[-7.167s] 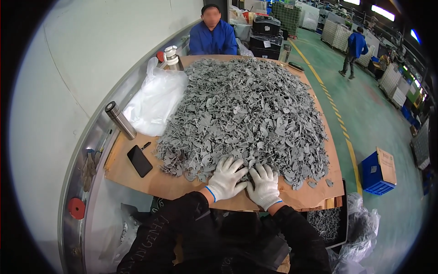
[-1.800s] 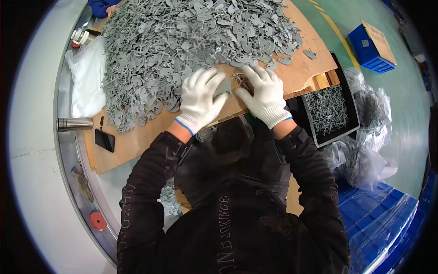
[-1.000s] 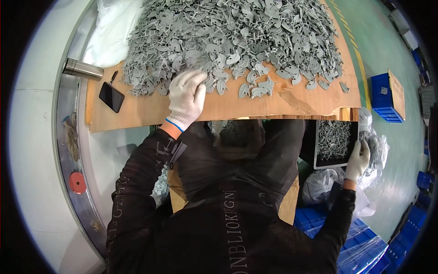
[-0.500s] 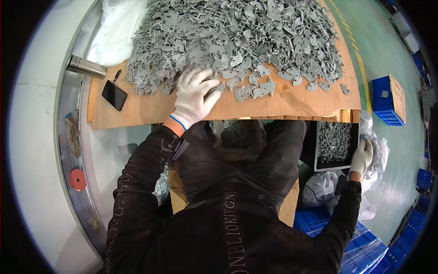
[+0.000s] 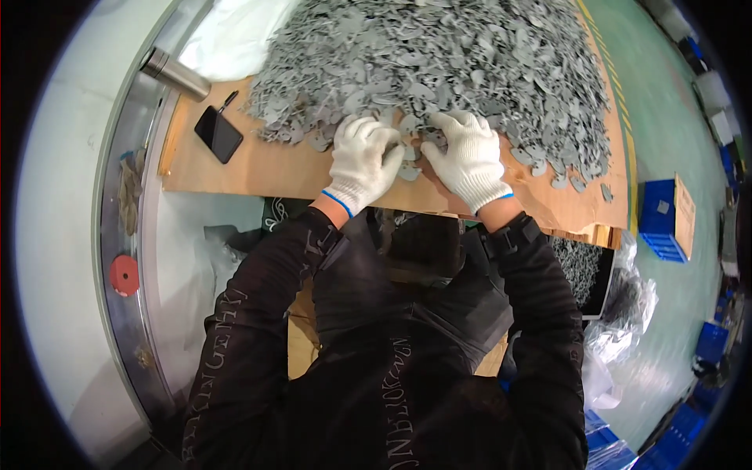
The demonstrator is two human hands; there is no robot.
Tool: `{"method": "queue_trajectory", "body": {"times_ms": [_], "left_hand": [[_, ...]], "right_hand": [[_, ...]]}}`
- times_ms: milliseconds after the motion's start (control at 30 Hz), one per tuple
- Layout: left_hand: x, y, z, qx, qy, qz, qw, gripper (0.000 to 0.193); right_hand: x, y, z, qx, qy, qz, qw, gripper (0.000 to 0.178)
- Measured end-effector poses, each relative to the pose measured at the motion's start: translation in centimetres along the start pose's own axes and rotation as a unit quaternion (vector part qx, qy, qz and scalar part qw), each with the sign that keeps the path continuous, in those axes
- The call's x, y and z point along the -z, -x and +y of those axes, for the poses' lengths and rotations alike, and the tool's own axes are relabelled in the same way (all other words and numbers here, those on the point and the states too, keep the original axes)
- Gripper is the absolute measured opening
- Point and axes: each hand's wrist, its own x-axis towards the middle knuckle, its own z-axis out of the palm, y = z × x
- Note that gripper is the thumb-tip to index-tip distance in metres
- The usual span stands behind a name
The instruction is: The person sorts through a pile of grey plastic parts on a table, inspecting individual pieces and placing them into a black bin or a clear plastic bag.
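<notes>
My gloved left hand and right hand bend their fingers at the near edge of the grey parts heaped across the frame's upper centre; I cannot tell whether either grips any. A black phone lies on the surface, upper left.

The pile of grey parts ran past the picture's far edge, and its separate pieces were too blurred to count. The left hand and right hand covered whatever lay beneath them; whether either gripped a part could not be told. The white bag was cut off at far left. The tabletop and right sleeve hid much of the tray, whose bits were too small to make out. At near right, blue crates were cut off.
</notes>
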Motion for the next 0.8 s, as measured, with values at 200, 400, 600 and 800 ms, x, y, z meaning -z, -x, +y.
{"method": "queue_trajectory", "body": {"times_ms": [200, 400, 600, 800], "left_hand": [[1.1, -1.4, 2.7, 0.009, -0.018, 0.078, 0.997, 0.042], [0.6, -1.1, 1.1, -0.001, -0.016, 0.022, 1.0, 0.038], [0.7, -3.6, -0.9, -0.004, -0.013, 0.049, 0.999, 0.035], [2.0, -8.6, -0.2, -0.071, -0.154, -0.118, 0.978, 0.036]], "right_hand": [[-1.6, -2.2, -0.2, -0.014, 0.056, -0.102, 0.993, 0.033], [-2.2, -2.7, 1.0, 0.01, 0.08, -0.131, 0.988, 0.029], [-1.9, -2.6, 0.0, -0.006, 0.113, -0.094, 0.989, 0.03], [-1.9, -2.1, -0.1, 0.005, 0.095, -0.07, 0.993, 0.035]]}}
